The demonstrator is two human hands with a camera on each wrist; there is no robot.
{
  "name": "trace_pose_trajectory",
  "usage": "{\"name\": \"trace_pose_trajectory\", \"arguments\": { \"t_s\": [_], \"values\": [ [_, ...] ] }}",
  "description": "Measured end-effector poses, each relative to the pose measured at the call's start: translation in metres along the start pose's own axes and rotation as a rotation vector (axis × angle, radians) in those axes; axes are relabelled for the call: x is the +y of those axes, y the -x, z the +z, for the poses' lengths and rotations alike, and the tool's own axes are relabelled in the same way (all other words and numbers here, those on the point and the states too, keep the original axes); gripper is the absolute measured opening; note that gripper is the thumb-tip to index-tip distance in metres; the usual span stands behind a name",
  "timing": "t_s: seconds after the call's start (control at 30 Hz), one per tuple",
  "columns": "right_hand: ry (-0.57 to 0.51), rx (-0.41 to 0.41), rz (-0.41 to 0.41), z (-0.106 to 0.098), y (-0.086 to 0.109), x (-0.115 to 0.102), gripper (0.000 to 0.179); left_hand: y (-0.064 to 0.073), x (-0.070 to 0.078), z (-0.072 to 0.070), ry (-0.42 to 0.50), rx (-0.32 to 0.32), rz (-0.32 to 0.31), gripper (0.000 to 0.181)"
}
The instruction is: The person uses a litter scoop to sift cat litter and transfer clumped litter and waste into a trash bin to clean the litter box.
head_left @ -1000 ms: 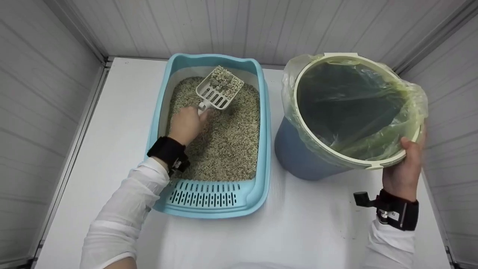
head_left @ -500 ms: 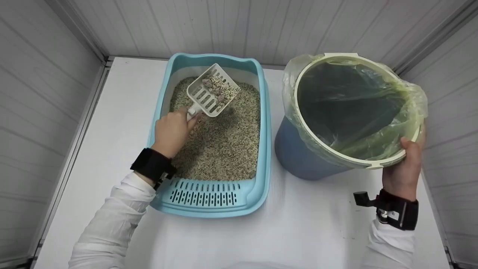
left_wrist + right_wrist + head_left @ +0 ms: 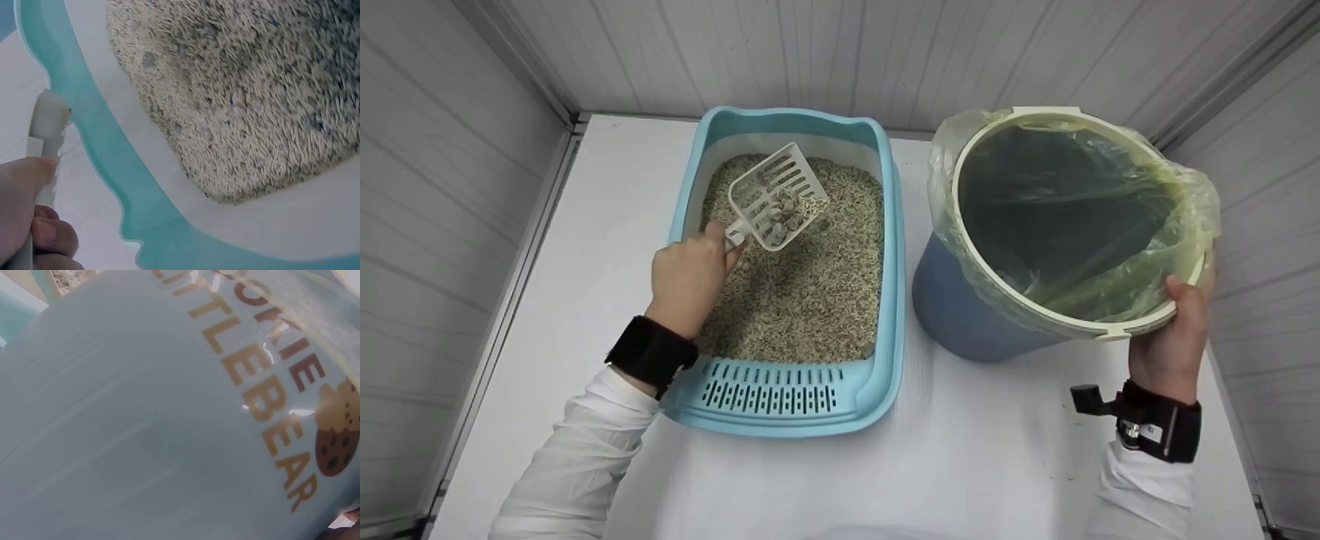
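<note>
My left hand (image 3: 688, 277) grips the handle of a white slotted litter scoop (image 3: 761, 187), held over the litter box. Grey clumps and loose litter (image 3: 786, 217) lie toward the scoop's lower right side, and bare slots show on the rest. Beneath it the blue litter box (image 3: 890, 300) holds a bed of pellet litter (image 3: 825, 300). In the left wrist view, thumb and curled fingers clasp the scoop's handle (image 3: 48, 129). My right hand (image 3: 1174, 337) holds the rim of a blue trash bin (image 3: 975, 307), thumb over the edge and the other fingers mostly hidden behind it.
A thin yellow-green bag (image 3: 1140, 285) lines the bin and folds over its rim. Box and bin stand side by side on a white table (image 3: 960, 465). Pale panel walls (image 3: 840, 60) enclose the back and both sides. Lettering (image 3: 253, 382) marks the bin's side.
The scoop has drawn back toward the lower left and tilted, its contents sliding to the right side with less litter in it. My right hand and the bin stay still.
</note>
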State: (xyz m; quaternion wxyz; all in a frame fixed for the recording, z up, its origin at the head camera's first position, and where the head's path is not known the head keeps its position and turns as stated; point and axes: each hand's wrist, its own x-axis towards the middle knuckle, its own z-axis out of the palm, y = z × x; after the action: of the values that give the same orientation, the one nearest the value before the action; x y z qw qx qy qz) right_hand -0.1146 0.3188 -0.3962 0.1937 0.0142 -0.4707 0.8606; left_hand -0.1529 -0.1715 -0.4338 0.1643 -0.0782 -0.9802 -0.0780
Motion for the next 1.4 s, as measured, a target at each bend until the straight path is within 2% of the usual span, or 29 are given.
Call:
{"name": "trace_pose_trajectory", "arguments": {
  "t_s": [0.17,0.33,0.43,0.63,0.77,0.9,1.0,1.1,1.27,1.4],
  "values": [
    [0.007,0.000,0.000,0.000,0.001,0.000,0.068,0.003,0.001,-0.002,0.014,-0.060,-0.019,0.037],
    [0.007,-0.015,0.002,0.000,0.001,-0.001,0.068,0.002,0.002,-0.006,0.088,-0.193,-0.062,0.039],
    [0.002,-0.016,0.001,-0.001,0.002,0.000,0.068,-0.002,0.002,-0.010,0.190,-0.325,-0.106,0.042],
    [-0.010,-0.013,-0.012,0.000,0.001,0.001,0.068,-0.008,-0.004,-0.016,0.473,-0.657,-0.172,0.052],
    [-0.019,-0.013,-0.020,0.000,0.001,0.001,0.068,-0.009,-0.008,-0.014,0.628,-0.793,-0.201,0.049],
    [-0.023,-0.012,-0.030,0.000,0.001,0.001,0.068,-0.009,-0.008,-0.014,0.735,-0.900,-0.275,0.047],
    [-0.018,-0.009,-0.027,0.000,0.000,0.000,0.068,-0.008,-0.009,-0.013,0.808,-0.940,-0.320,0.050],
    [-0.008,-0.012,-0.022,0.000,0.000,-0.001,0.068,-0.007,-0.009,-0.011,0.828,-0.936,-0.332,0.052],
    [0.020,-0.033,-0.013,-0.001,0.002,-0.001,0.069,-0.007,-0.010,-0.010,0.780,-0.859,-0.319,0.052],
    [0.025,-0.043,-0.007,-0.001,0.002,-0.002,0.068,-0.008,-0.008,-0.012,0.747,-0.738,-0.285,0.047]
  ]
}}
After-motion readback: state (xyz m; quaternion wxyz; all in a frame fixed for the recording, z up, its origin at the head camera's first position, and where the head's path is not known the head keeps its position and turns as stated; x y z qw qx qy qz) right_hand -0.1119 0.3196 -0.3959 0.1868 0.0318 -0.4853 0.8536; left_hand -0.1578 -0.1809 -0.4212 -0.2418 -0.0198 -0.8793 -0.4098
